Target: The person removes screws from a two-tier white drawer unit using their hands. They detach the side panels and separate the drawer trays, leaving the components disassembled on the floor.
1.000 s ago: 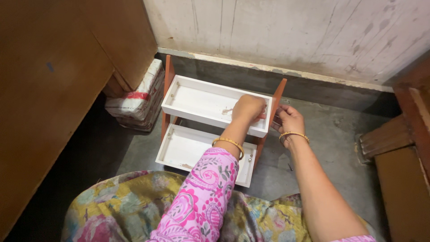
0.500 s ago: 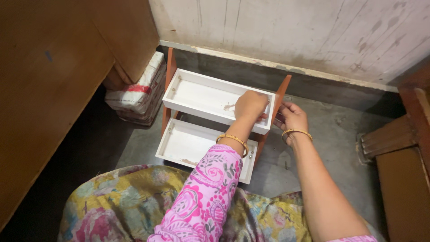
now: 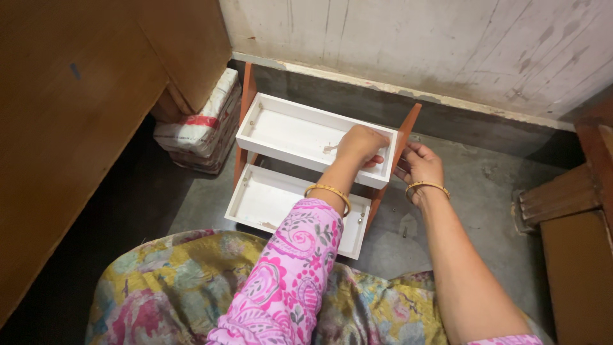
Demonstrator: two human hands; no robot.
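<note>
Grey floor (image 3: pixel 472 191), small rack on it. Left hand (image 3: pixel 361 144) curled inside top tray (image 3: pixel 287 131), contents unclear. Right hand (image 3: pixel 421 165) pinches orange side panel (image 3: pixel 407 124).

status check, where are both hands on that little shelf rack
Left hand inside the upper white tray, right end, fingers curled; anything held is hidden. Right hand outside on the orange side panel. Lower white tray untouched. Wrapped bundle sits left, apart.
</note>
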